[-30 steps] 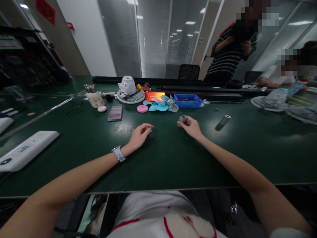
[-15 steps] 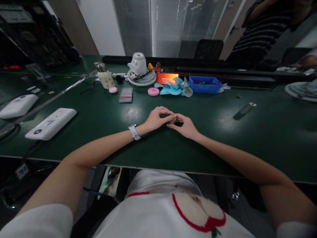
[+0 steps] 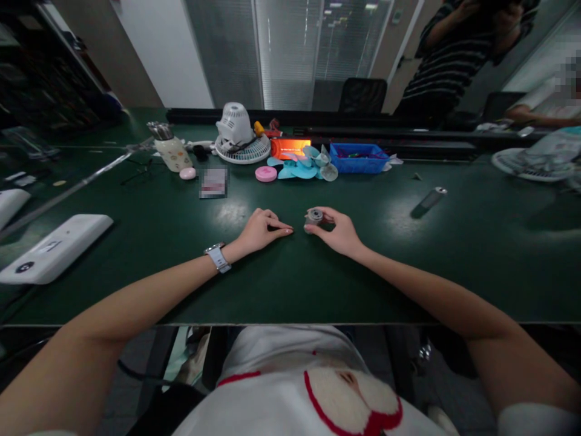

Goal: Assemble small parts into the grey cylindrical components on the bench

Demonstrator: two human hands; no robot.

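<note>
A small grey metal cylinder (image 3: pixel 314 216) with a round, dark-centred top stands upright at the middle of the green table (image 3: pixel 290 284). My right hand (image 3: pixel 338 233) holds it from the right, thumb in front and fingers behind. My left hand (image 3: pixel 262 231), with a watch at its wrist, is a short way to the left, apart from the cylinder. Its thumb and forefinger are pressed together in a pinch; anything between them is too small to make out.
Along the back are a white fan base (image 3: pixel 235 126), blue fan blades (image 3: pixel 299 168), a pink round lid (image 3: pixel 265 174), an orange-screened phone (image 3: pixel 290 148) and a blue tray (image 3: pixel 358 158). A grey cylinder (image 3: pixel 429 201) lies right. A white power strip (image 3: pixel 57 248) is left. A person stands opposite.
My left hand has come off the small metal cylinder and moved left, fingers pinched. My right hand keeps its hold, and the cylinder's top now shows. The view has shifted right.
</note>
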